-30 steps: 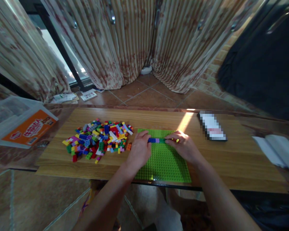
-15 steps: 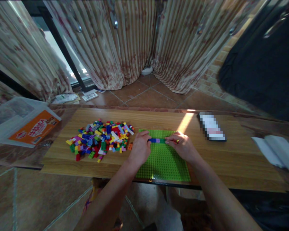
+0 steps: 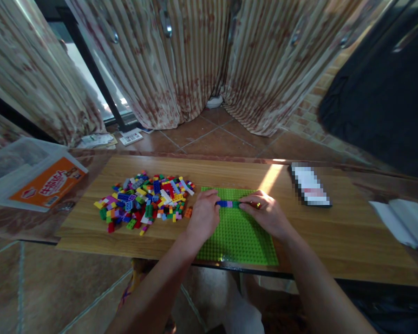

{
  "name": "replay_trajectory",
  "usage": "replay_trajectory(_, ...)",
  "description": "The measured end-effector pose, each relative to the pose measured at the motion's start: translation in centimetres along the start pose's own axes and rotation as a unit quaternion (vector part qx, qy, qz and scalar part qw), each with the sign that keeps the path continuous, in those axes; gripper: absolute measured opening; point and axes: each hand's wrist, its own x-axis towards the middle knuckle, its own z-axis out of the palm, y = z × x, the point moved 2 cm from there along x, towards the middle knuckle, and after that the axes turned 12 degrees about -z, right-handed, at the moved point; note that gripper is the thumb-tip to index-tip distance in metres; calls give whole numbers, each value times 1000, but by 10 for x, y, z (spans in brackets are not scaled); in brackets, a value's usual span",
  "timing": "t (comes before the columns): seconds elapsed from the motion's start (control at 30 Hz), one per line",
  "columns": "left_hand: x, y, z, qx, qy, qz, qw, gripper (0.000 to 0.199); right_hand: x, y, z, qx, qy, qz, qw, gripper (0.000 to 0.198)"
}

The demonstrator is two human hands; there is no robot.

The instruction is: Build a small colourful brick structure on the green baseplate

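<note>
A row of toy bricks [image 3: 229, 204], blue, purple and dark green, runs crosswise over the upper part of a bright green studded baseplate [image 3: 240, 236]. My left hand [image 3: 205, 211] has its fingers closed on the row's blue left end. At the dark green right end, my right hand [image 3: 259, 208] pinches the row between thumb and fingers; a ring shows on that hand. Whether the row is pressed onto the studs or held just above them, I cannot tell. My fingers hide both ends of it.
A heap of loose mixed-colour bricks [image 3: 146, 199] lies left of the baseplate on the wooden table [image 3: 167, 241]. A phone [image 3: 310, 184] rests at the right. Beyond the table's left end is a clear plastic box [image 3: 38, 174] with an orange label; white paper [image 3: 400, 222] is at the far right.
Both hands keep their hold on the brick row with hardly any movement. The view has shifted slightly.
</note>
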Motion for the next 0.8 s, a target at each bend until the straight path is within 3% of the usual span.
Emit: replay_trajectory(0.8,11,-6,1,-28,-37,44,998,19,2,-1,16,-36,7,-14,999,17)
